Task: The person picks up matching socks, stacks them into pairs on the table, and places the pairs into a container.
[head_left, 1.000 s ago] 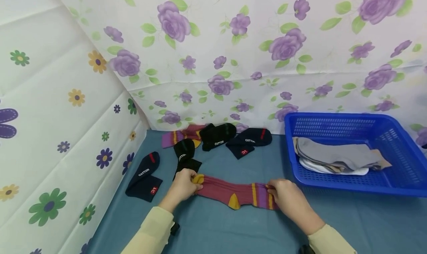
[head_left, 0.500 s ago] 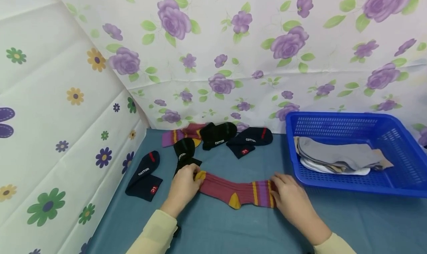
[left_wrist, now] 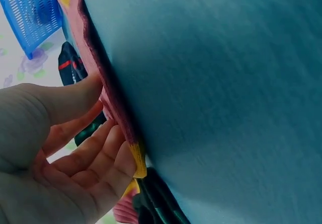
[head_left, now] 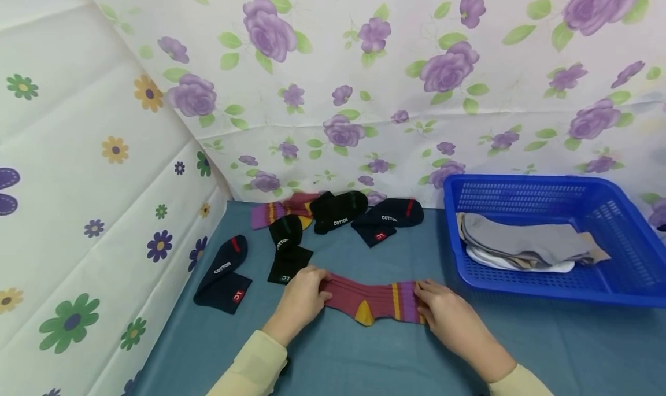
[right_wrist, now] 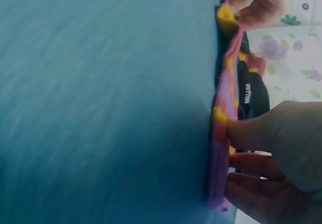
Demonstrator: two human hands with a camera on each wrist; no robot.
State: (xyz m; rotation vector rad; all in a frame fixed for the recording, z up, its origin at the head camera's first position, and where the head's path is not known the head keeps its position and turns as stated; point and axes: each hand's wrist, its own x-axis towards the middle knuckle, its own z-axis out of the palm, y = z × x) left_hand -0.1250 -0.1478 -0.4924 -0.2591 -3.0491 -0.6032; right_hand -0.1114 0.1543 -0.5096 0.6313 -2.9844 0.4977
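Observation:
A dusty-red sock [head_left: 343,295] with a yellow heel, yellow toe and purple striped cuff lies stretched sideways on the blue-green cloth. At its toe end my left hand [head_left: 303,298] pinches the fabric between thumb and fingers, covering the yellow toe in the head view. The left wrist view shows the thumb on top of the sock [left_wrist: 88,38] and the fingertips along its edge. My right hand [head_left: 450,321] holds the purple cuff at the other end, thumb and fingers at its edge. Just beyond the left hand lies a folded black sock [head_left: 287,251].
Farther back lie another red striped sock [head_left: 265,214], a black sock [head_left: 340,211] and a navy sock [head_left: 392,214]. A second navy sock [head_left: 221,274] is at the left. The blue basket [head_left: 520,289] on the right contains grey, white and beige socks [head_left: 525,240].
My left hand has slid right over the sock's toe, hiding the yellow and uncovering the black sock's cuff behind it. My right hand stays at the cuff, its fingers slightly shifted.

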